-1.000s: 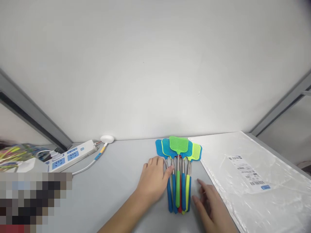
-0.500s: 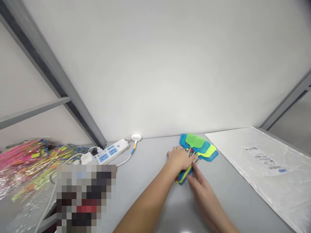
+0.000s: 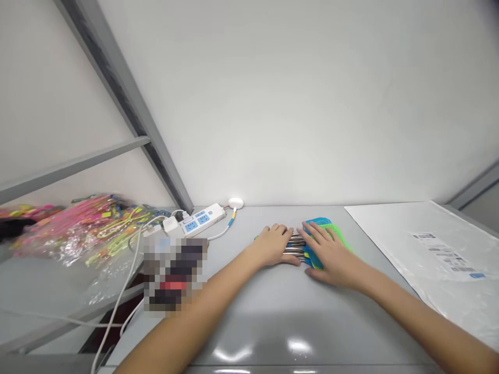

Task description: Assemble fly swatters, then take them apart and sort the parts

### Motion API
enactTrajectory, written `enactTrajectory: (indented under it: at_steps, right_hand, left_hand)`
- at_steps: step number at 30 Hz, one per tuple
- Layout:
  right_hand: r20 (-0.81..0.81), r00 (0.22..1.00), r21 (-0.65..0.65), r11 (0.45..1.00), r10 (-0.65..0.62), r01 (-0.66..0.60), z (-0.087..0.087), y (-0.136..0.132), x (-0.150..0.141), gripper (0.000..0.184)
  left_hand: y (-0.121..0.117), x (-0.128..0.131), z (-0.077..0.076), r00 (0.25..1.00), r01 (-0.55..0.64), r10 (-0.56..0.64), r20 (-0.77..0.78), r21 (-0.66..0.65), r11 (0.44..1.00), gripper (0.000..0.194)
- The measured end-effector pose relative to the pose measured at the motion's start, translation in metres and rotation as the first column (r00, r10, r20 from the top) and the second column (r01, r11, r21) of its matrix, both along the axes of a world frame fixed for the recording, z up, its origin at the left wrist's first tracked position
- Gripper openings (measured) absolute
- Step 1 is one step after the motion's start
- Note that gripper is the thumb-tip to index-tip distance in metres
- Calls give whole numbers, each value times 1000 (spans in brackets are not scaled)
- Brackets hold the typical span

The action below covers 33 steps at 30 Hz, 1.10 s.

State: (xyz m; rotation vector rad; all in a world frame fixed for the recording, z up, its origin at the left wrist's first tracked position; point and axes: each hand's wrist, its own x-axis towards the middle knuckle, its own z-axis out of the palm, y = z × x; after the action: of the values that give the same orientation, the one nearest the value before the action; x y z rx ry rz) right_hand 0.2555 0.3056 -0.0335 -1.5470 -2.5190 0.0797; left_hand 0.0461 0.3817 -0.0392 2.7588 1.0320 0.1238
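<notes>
A bundle of fly swatters lies on the grey table, with shiny metal rods (image 3: 295, 246) side by side and mesh heads in blue and green (image 3: 332, 228) to the right. My left hand (image 3: 273, 244) lies over the handle end, its fingers curled past the far side and the thumb along the near side. The handles are mostly hidden beneath it. Resting flat on the mesh heads is my right hand (image 3: 329, 254), its fingers stretched out and the thumb apart. The rods show in the gap between both hands.
A white plastic mailer (image 3: 405, 244) with a printed label covers the table's right side. On the left stand a power strip (image 3: 200, 221) with white cables and a pixelated item (image 3: 175, 275). Beyond the table's left edge lie bright items in clear plastic bags (image 3: 93, 223).
My right hand has moved from the near side of the handles onto the mesh heads. The swatters lie more level and gathered, and the fanned heads are closer together. The view has shifted left.
</notes>
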Motion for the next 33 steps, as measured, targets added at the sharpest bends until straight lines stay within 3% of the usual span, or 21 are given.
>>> enactTrajectory:
  at_steps: [3, 8, 12, 17, 21, 25, 28, 30, 33]
  right_hand:
    - [80, 985, -66, 986, 155, -150, -3, 31, 13, 86]
    - [99, 957, 30, 960, 274, -278, -3, 57, 1, 48]
    - [127, 936, 74, 938, 328, -339, -7, 73, -25, 27]
    - [158, 928, 114, 928, 337, -356, -11, 105, -59, 26]
    - [180, 929, 102, 933, 324, -346, -11, 121, -64, 31]
    - [186, 934, 118, 937, 304, -328, -6, 112, -53, 57]
    - [138, 949, 166, 938, 284, -305, -3, 85, -47, 79]
    - [72, 960, 173, 945, 270, -279, -6, 59, -45, 74]
    - [-16, 951, 75, 949, 308, -306, -18, 19, -42, 66]
  left_hand:
    - [-9, 3, -6, 998, -61, 60, 14, 58, 996, 97]
    - [-21, 7, -15, 975, -223, 221, 26, 159, 962, 65]
    - [-10, -12, -15, 958, -281, 286, 8, 211, 936, 57]
    - [18, -44, -14, 946, -310, 323, -6, 267, 913, 57]
    - [31, -52, -16, 951, -296, 308, 9, 306, 905, 62]
    - [32, -49, -19, 967, -248, 255, 21, 327, 912, 65]
    - [36, -43, -23, 973, -225, 230, 25, 337, 914, 62]
    - [42, -37, -25, 976, -213, 217, 27, 343, 915, 57]
    - [50, -24, -29, 980, -195, 196, 34, 349, 916, 53]
